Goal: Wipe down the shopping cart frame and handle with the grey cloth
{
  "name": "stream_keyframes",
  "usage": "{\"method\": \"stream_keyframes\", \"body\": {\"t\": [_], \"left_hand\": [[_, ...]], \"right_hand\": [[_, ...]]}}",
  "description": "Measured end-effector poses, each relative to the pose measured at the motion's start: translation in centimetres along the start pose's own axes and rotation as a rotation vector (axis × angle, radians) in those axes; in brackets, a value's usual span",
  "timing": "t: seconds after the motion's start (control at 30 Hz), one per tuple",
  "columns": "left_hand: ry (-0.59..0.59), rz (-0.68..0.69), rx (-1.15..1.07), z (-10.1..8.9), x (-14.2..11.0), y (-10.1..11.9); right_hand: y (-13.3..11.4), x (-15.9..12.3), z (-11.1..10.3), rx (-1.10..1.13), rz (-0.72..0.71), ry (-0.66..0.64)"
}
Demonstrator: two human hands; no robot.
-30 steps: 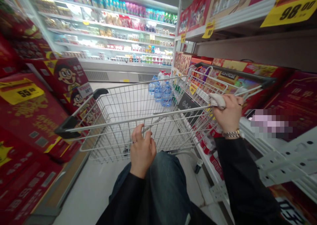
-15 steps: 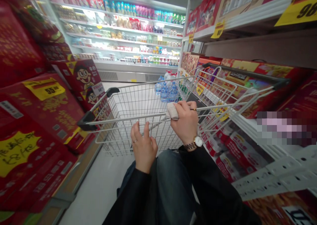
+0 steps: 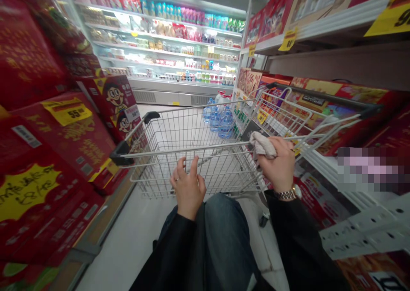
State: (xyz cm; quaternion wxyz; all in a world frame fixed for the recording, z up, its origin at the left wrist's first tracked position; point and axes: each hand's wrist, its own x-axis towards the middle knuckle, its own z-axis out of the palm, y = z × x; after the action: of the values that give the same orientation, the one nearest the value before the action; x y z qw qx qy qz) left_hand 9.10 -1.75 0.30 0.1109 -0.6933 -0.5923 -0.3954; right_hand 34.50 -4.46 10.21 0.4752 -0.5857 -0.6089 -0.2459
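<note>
Cart [image 3: 192,149] between boxes [image 3: 68,133] and shelf [image 3: 320,27]

Pale floor [image 3: 121,240]'s got the cart [image 3: 179,150] and some water bottles [image 3: 226,125] standing on it; white shelf [image 3: 329,171]'s got boxes [image 3: 333,86].

Right hand [image 3: 276,161] plus cloth [image 3: 263,145] slid left along near cart rim [image 3: 166,152] toward left hand [image 3: 188,190], then back right; now between those spots. View swung slightly left, showing more yellow sign [image 3: 28,193].

At three o'clock the right hand [image 3: 277,164] hides part of a pale cloth [image 3: 263,146]; at two, a yellow price tag [image 3: 391,14] is cut off.
</note>
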Motion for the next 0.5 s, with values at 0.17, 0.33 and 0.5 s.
{"method": "stream_keyframes", "body": {"t": [0.17, 0.33, 0.5], "left_hand": [[-0.009, 0.019, -0.143, 0.7, 0.1, -0.4], [-0.049, -0.013, -0.098, 1.1, -0.2, -0.6], [-0.107, 0.006, -0.006, 1.3, -0.3, -1.5]], "right_hand": [[-3.4, 0.1, 1.8, 0.029, -0.018, -0.048], [-9.0, 0.1, 4.5, 0.124, -0.061, -0.153], [-12.8, -0.4, 6.0, 0.155, -0.062, -0.213]]}}
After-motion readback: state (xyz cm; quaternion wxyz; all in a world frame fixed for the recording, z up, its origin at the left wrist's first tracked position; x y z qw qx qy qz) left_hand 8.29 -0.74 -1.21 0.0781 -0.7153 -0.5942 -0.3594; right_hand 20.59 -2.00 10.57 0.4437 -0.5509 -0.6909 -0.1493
